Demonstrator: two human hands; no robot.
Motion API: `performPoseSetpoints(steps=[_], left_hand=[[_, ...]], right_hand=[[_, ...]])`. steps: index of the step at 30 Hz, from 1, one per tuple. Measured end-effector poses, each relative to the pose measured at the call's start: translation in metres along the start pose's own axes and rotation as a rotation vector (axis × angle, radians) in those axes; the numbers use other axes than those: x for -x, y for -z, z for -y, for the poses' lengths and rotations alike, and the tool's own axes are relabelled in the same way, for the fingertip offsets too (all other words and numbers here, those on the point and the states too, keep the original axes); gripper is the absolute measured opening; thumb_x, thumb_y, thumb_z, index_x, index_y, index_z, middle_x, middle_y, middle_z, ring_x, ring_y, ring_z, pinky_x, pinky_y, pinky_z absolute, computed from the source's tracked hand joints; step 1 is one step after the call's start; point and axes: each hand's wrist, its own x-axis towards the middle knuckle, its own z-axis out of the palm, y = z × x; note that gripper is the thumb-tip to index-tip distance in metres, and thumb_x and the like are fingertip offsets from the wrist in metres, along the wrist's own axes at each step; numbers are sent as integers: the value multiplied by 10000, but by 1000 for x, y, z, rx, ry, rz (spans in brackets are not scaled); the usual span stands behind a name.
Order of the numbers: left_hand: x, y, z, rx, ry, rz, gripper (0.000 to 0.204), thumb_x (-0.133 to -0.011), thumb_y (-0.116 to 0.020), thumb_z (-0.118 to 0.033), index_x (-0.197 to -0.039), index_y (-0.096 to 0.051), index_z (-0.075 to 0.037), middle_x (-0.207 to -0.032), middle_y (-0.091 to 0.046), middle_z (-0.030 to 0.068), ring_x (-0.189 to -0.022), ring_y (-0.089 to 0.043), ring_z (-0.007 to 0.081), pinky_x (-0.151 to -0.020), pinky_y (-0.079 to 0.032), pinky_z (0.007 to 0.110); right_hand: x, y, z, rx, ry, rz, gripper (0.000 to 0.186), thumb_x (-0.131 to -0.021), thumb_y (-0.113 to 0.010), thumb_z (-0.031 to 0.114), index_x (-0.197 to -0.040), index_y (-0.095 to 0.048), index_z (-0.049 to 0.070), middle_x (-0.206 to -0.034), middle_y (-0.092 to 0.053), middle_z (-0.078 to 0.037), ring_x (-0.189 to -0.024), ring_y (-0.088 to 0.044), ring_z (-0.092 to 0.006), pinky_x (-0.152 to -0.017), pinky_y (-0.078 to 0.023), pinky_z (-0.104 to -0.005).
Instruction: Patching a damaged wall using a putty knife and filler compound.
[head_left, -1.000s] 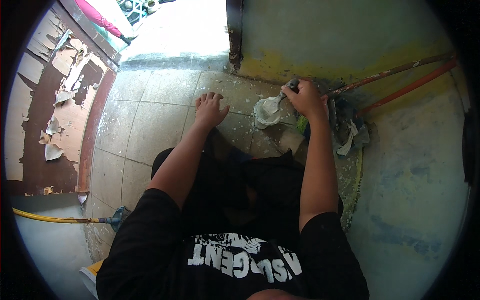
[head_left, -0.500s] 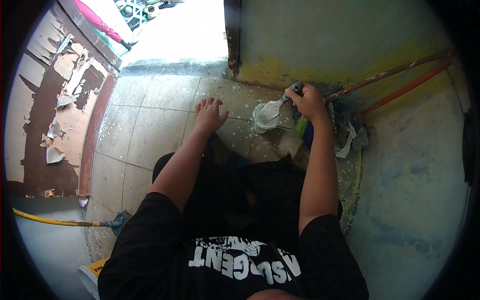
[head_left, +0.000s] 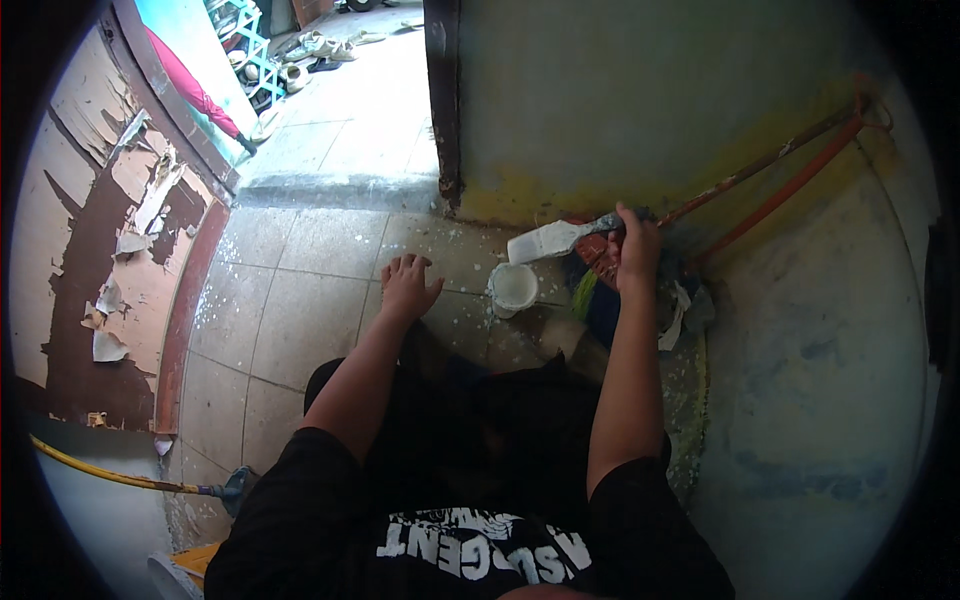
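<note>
My right hand (head_left: 637,250) is closed around the handle of a paintbrush (head_left: 545,243). Its wide bristle end is coated in white paint and points left, just beyond and above a small white tub (head_left: 513,288). Whitish paint shows inside the tub, which stands on the tiled floor. To the left of the tub, my left hand (head_left: 408,287) hangs above the tiles with its fingers apart and holds nothing.
Two long poles, one worn (head_left: 765,162) and one orange (head_left: 775,195), lean in the right corner above brush heads and a crumpled plastic bag. Left stands a door (head_left: 120,260) with peeling veneer. Shoes (head_left: 325,47) lie beyond the doorway. A yellow-handled tool (head_left: 130,473) is at lower left.
My right hand has lifted the brush out of the tub and turned it level beyond the rim. My left hand stays open. The view has tilted, showing more of the doorway.
</note>
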Motion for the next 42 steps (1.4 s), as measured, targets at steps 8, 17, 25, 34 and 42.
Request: performPoseSetpoints(steps=[8,17,25,34,42], left_hand=[[-1,1,2,41,33,20,476,-857,-693,-430,-1222,-610,-137,-1279,-566,105,-1284,-457,305,-1102,-298,468],[-4,1,0,62,29,8,477,-851,-699,-432,-1215,-616,-135,-1280,-570,106,-1287,-459,305,-1097,-298,468],[-7,-1,0,68,31,-25,479,-860,-688,-440,-1224,-611,-139,-1275,-576,108,-1283,-465,302,-1099,-299,468],[-4,1,0,66,32,-42,462,-854,-702,-430,-1207,-620,-143,-1270,-582,106,-1263,-484,318,-1076,-315,479],[-3,0,6,60,81,-19,477,-858,-692,-441,-1222,-610,-143,-1287,-568,113,-1271,-472,318,-1081,-309,488]], right_hand=[[0,-8,-13,-443,-217,179,197,-930,-652,168,-1040,-604,13,-824,-679,-139,-648,-636,-181,-574,-524,-299],[-12,-13,-70,-230,-455,466,188,-939,-582,47,-1111,-593,-25,-1006,-686,-151,-842,-691,-215,-645,-567,-314],[-12,-50,-79,-230,-490,448,211,-949,-577,53,-1136,-588,-44,-998,-677,-144,-894,-689,-223,-672,-560,-313],[7,-63,-14,-265,-205,439,225,-969,-568,68,-1170,-579,-31,-1014,-674,-135,-878,-678,-208,-711,-550,-294],[67,-72,37,-230,-139,455,262,-942,-503,33,-1198,-535,-12,-981,-640,-127,-795,-620,-189,-615,-500,-321]])
